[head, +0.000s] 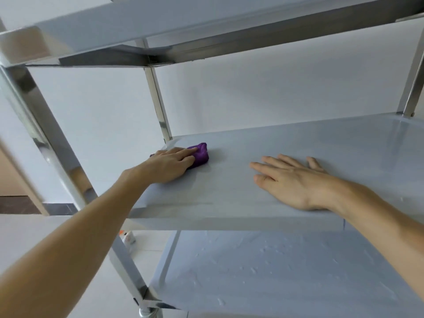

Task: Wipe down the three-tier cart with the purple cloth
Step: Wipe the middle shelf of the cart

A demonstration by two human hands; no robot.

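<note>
A head-worn camera looks down into a metal three-tier cart (298, 143) with grey shelves and shiny steel posts; the underside of the top shelf (160, 24) crosses the upper part of the view; the middle shelf (252, 196) fills the centre; the bottom shelf (275, 267) lies below it, dotted with small pale marks. The left hand (171, 162) reaches to the far left corner of the middle shelf, just beside the rear left post (158, 97), and presses down on a bunched purple cloth (200, 154); its fingers are extended and held close together over the cloth, which shows past the fingertips. The right hand (296, 180) lies palm down on the middle shelf near its front edge, well apart from the cloth; its fingers are straight and slightly spread, the thumb out toward the left. Below the front edge of the middle shelf, a small white object (128, 239) with an orange spot sits on the pale floor (34, 228); what it is cannot be told.
</note>
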